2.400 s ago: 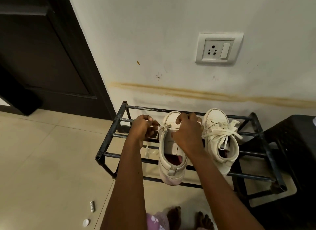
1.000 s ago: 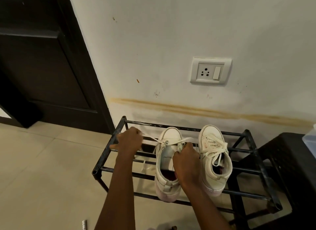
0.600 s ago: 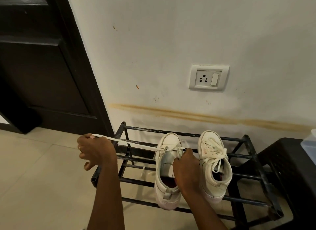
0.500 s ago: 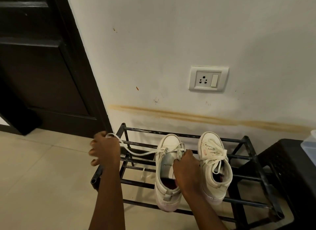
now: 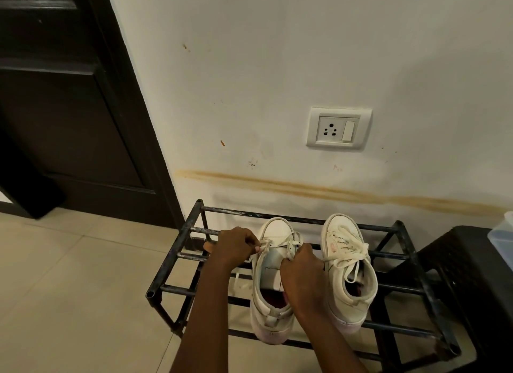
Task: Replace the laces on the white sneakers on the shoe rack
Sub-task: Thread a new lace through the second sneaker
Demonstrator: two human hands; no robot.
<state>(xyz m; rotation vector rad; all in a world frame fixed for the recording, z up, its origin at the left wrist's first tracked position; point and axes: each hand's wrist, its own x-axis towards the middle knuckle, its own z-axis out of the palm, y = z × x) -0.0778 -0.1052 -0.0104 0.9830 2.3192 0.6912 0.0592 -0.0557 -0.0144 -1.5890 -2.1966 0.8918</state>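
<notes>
The left hand (image 5: pixel 236 246), in the lower middle of the frame, has its fingers curled in and pinches a white lace (image 5: pixel 280 240) between thumb and fingertips, right at the left edge of the centre sneaker (image 5: pixel 270 322). The right hand (image 5: pixel 301 270) sits just to the right of it, knuckles up and fingers curled over the sneaker's right eyelet flap, gripping the upper. A loop of the lace lies at its fingertips, but whether it pinches that too cannot be told. The lace runs across only the eyelets nearest the toe, and below them the tongue lies bare, with a dark red lining showing in the opening. A loose end of lace hangs down between the rack bars under the left wrist. The centre sneaker stands toe towards the wall on the top bars of the black metal shoe rack (image 5: pixel 168 261). Just beside it on the right, close but apart, is the tied sneaker (image 5: pixel 344 303), fully laced with a bow lying over its tongue. The rack stands on pale floor tiles (image 5: pixel 69 289) against a white wall, which has a long brown stain (image 5: pixel 305 188) just above the rack. Higher up, right of centre, is a white wall socket (image 5: pixel 338 128) with a switch. A dark door (image 5: pixel 69 109) fills the upper left of the frame. At the right edge a dark stool (image 5: pixel 466 275) stands beside the rack, with a clear container (image 5: pixel 503 239) on top of it, cut off by the frame.
</notes>
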